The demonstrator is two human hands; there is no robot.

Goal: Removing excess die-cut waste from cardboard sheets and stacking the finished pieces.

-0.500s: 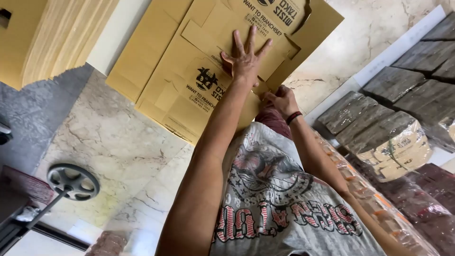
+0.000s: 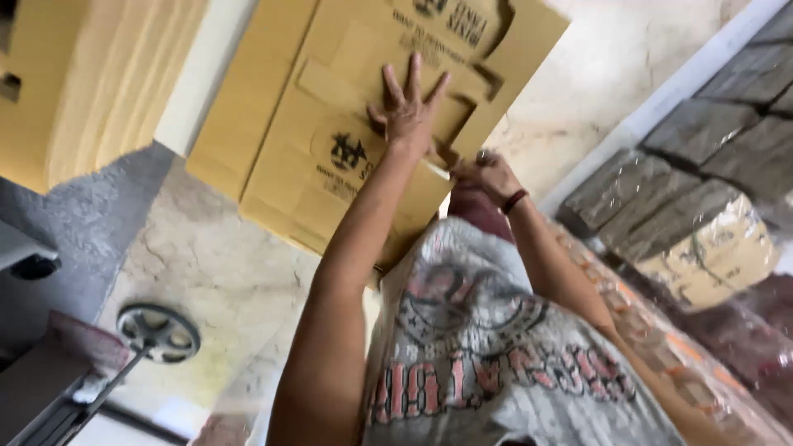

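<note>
A flattened brown cardboard box point(image 2: 289, 124) with black print lies on the pale marble floor point(image 2: 223, 272). My left hand point(image 2: 409, 111) is pressed flat on its middle with the fingers spread. My right hand point(image 2: 487, 175), a dark band on its wrist, curls around the box's near edge just right of the left hand. Below and between my arms I see my grey printed shirt point(image 2: 479, 347).
More brown cardboard point(image 2: 91, 74) stands at the upper left. A small caster wheel on a metal frame point(image 2: 157, 333) sits at the lower left. Plastic-wrapped dark bundles point(image 2: 661, 198) and wrapped packs point(image 2: 719, 256) are stacked along the right side.
The view has shifted a little and the box sits slightly more to the left. Both hands stay on the same spots of the box.
</note>
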